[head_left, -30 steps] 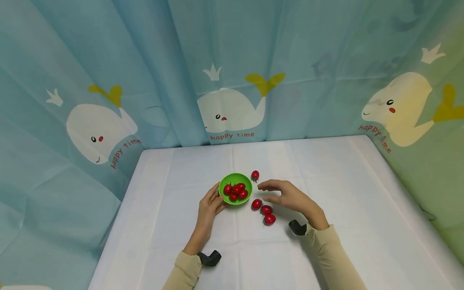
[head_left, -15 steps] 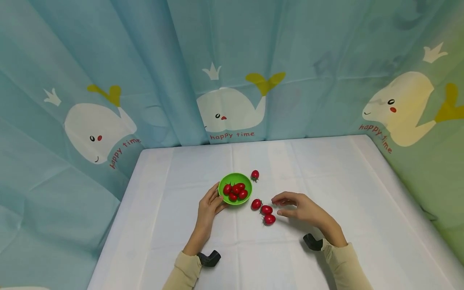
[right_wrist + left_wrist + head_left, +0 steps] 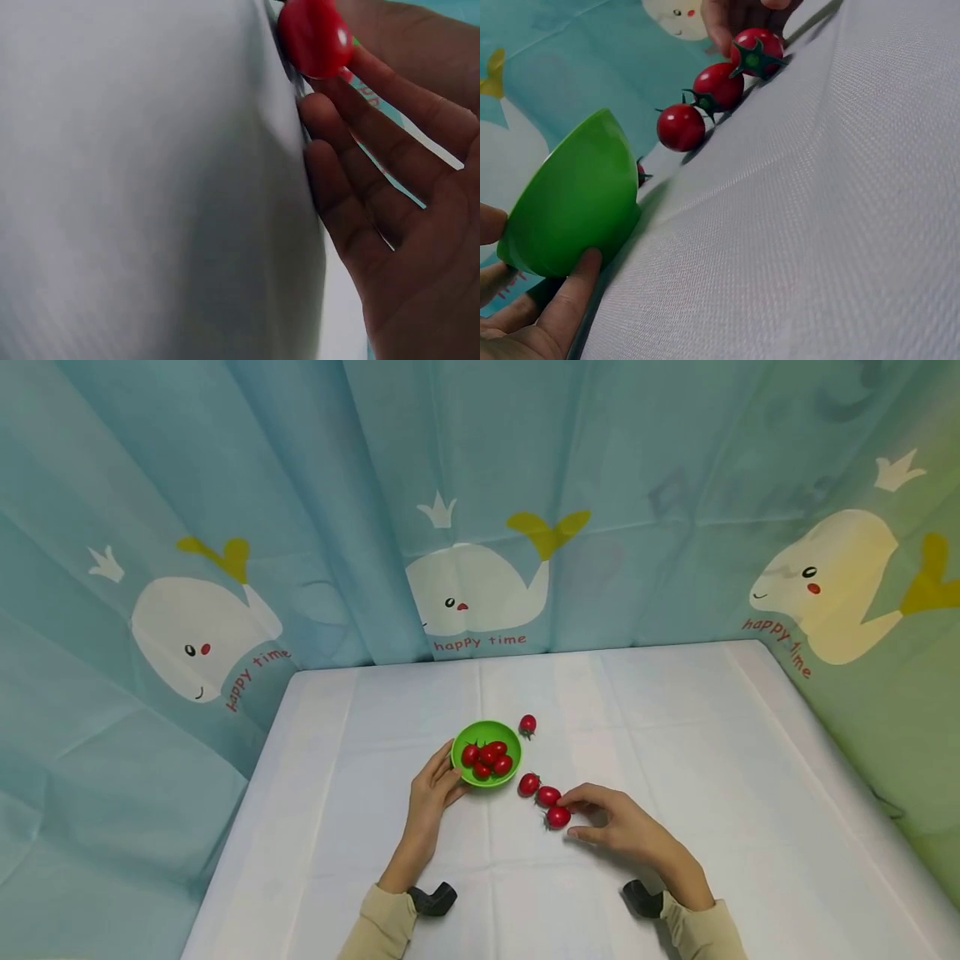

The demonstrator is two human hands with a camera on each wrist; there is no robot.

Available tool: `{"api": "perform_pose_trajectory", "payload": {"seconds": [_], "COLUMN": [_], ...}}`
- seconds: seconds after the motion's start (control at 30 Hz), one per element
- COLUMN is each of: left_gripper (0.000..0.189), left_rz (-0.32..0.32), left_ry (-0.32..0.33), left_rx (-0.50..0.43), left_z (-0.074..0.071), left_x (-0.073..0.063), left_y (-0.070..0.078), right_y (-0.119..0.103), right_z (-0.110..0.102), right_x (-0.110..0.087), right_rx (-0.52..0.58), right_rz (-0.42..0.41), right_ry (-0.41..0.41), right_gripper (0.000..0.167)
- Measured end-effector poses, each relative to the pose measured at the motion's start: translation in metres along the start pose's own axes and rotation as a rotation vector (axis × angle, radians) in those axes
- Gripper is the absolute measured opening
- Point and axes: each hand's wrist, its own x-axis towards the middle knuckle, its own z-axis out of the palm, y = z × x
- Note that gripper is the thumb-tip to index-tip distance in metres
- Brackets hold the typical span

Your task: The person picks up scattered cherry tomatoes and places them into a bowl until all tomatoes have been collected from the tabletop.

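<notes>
A green bowl (image 3: 487, 781) with several cherry tomatoes (image 3: 488, 755) in it stands on the white table. My left hand (image 3: 429, 793) grips its left side, and in the left wrist view the fingers (image 3: 570, 304) curve against the bowl's outer wall. To the bowl's right, three cherry tomatoes lie in a slanting row. My right hand (image 3: 618, 822) has its fingertips right at the nearest cherry tomato (image 3: 558, 817), thumb and fingers spread on either side of it. That cherry tomato (image 3: 315, 37) shows between thumb and fingers in the right wrist view.
Another single cherry tomato (image 3: 528, 725) lies just beyond the bowl's right rim. Behind the table (image 3: 675, 718) hangs a blue curtain (image 3: 637, 527) printed with whales. Black wrist cameras (image 3: 433, 900) sit on both wrists.
My right hand has moved back from near the bowl's right side, down to the nearest tomato of the row. The left hand and the bowl have stayed in place.
</notes>
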Motion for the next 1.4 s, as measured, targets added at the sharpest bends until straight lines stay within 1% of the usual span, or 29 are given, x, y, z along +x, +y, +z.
{"api": "perform_pose_trajectory", "payload": {"seconds": [0.23,0.47,0.63,0.87,1.03,1.2,1.3,1.4], "left_gripper": [0.055,0.055,0.054,0.054,0.056,0.056,0.055,0.055], "left_rz": [-0.003,0.012,0.010,0.013,0.008,0.014,0.003,0.007], "left_ry": [0.003,-0.001,0.004,-0.006,-0.008,0.000,0.003,-0.003], "left_rx": [0.009,0.001,0.006,-0.004,0.010,0.020,0.018,0.011], "left_z": [0.001,0.000,0.000,0.000,0.000,0.000,-0.001,-0.001], "left_x": [-0.001,0.000,0.000,0.000,0.001,0.001,0.000,0.000], "left_y": [-0.001,-0.001,-0.002,-0.002,-0.001,0.000,-0.001,-0.001], "right_y": [0.001,0.002,0.002,0.002,-0.001,-0.005,-0.007,-0.010], "right_z": [0.009,0.009,0.010,0.012,0.012,0.009,0.008,0.007], "right_x": [0.001,0.004,0.004,0.003,0.002,0.003,0.004,0.007], "right_rx": [-0.080,-0.102,-0.110,-0.117,-0.122,-0.098,-0.081,-0.063], "right_rz": [-0.032,-0.062,-0.041,-0.011,0.006,0.025,0.018,0.004], "right_ry": [0.018,0.019,0.016,0.026,0.027,0.035,0.034,0.036], "right_gripper": [0.043,0.040,0.036,0.032,0.032,0.033,0.032,0.029]}}
